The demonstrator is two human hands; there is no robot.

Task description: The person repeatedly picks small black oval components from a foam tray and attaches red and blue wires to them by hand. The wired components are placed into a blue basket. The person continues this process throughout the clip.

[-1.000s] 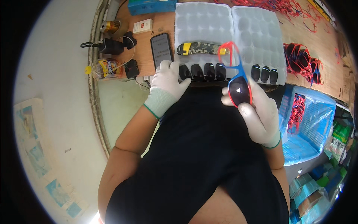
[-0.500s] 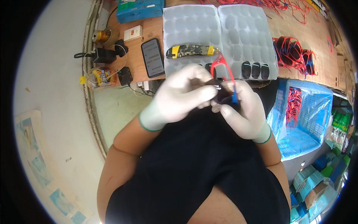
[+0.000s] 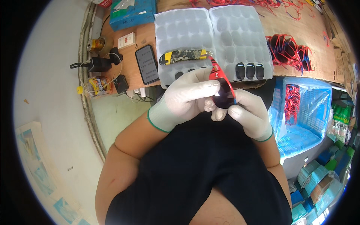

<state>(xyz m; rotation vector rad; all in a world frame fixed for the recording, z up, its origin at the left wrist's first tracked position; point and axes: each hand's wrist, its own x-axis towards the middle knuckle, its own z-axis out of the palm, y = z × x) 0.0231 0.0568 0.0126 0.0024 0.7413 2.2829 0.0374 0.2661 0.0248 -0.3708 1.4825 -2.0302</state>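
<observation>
Pinching sunglasses [image 3: 225, 96], left hand [image 3: 187, 93] curled

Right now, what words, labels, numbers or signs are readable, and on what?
I won't quote wording, only locate it:
Dark-lensed red plastic sunglasses: pale marks, too small.
Black rectangular phone: screen text, too small.
Yellow-capped clear plastic bottle: label lettering.
Green-and-white plastic bag: large characters.
Small white cardboard box: print too small.
Blue box: marks too blurred.
Gold can: lettering too blurred.
</observation>
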